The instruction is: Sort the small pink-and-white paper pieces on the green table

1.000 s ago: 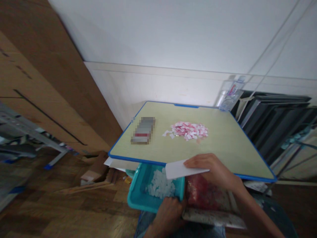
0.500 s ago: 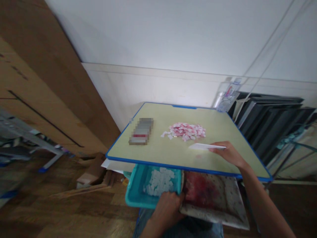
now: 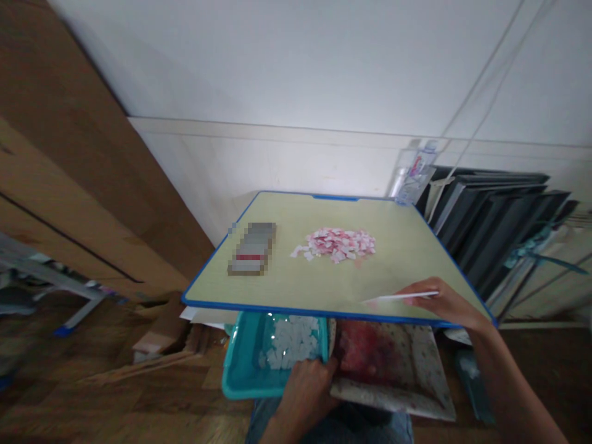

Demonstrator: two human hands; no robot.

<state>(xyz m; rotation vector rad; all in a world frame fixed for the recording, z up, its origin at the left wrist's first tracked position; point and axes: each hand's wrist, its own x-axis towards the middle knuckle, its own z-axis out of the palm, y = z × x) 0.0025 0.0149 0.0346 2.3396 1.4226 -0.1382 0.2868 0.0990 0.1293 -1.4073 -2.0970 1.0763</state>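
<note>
My right hand (image 3: 437, 299) is closed on a thin, flat white card (image 3: 393, 297), held low over the near right part of the pale yellow tabletop (image 3: 277, 290). Farther back on the table lies a heap of small pink and white flakes (image 3: 341, 243). Below the table's near edge, my left hand (image 3: 309, 385) grips the right rim of a teal basin (image 3: 231, 376). White pieces (image 3: 293, 339) lie in that basin. Against the left hand's other side is a stained tray (image 3: 416, 357) with red smears, resting over my lap. The left fingertips are partly hidden.
A blurred-out flat object (image 3: 252, 250) lies on the table's left side. Clear plastic bottles (image 3: 416, 176) stand at the back right corner. Dark panels (image 3: 499, 209) lean right of the table. Cardboard (image 3: 161, 333) lies on the floor at left, beside large brown boxes (image 3: 115, 154).
My right hand has drawn the white card toward the table's near edge, away from the heap. The left hand keeps its grip on the basin. The whole view has shifted slightly.
</note>
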